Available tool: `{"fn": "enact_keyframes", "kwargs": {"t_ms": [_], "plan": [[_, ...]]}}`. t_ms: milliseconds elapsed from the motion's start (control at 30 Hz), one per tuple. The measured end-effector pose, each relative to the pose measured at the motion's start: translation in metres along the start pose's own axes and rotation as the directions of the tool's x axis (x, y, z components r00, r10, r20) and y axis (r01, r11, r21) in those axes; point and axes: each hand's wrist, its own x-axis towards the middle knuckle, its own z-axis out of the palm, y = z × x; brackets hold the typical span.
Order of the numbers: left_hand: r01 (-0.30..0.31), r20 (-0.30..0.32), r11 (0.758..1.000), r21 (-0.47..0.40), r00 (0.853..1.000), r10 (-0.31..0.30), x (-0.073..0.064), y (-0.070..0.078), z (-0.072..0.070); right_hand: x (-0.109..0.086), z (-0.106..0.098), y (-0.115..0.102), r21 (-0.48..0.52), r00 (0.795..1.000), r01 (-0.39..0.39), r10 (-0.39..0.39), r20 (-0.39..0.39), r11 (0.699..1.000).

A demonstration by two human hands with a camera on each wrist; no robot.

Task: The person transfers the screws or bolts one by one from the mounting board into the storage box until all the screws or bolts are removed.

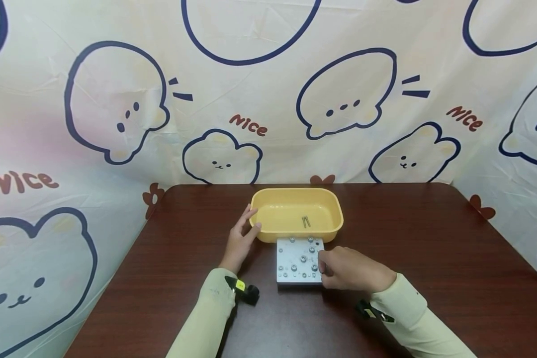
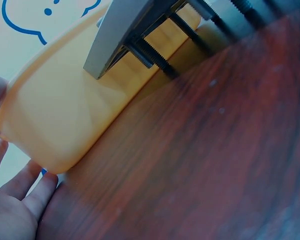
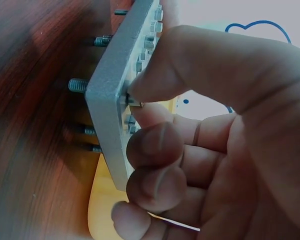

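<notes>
A yellow plastic tray (image 1: pixel 260 233) stands on the table, with my left hand (image 1: pixel 241 241) at its left end. That hand's fingers are spread fairly straight and touch the rim and outer wall. Against the tray's near side stands a silver metal plate (image 1: pixel 291 251) with several bolts through it, their threaded ends sticking out underneath. My right hand (image 1: pixel 353 268) is at the plate's right edge. Between its thumb and index finger, in the right wrist view, it pinches a bolt (image 3: pixel 134 101) at the plate's face; the other fingers are curled. Fingertips hide most of this bolt.
Two thin metal bolts (image 1: pixel 306 222) lie inside the tray. The dark brown wooden table (image 1: pixel 188 233) ends at a cloth backdrop (image 1: pixel 277 99) printed with cartoon bears. Each wrist carries a black camera on a strap.
</notes>
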Motion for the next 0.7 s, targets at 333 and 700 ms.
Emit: {"fn": "enact_keyframes", "kwargs": {"t_ms": [333, 700], "plan": [[-0.032, -0.035, 0.999, -0.009, 0.999, 0.032, 0.014, -0.03, 0.003, 0.0, 0.002, 0.001, 0.016, 1.0, -0.015, 0.015, 0.005, 1.0], [-0.019, -0.037, 1.0, -0.011, 0.999, 0.019, 0.015, -0.029, 0.003, -0.001, 0.0, 0.003, 0.02, 1.0, 0.006, -0.006, -0.018, 1.0]]}}
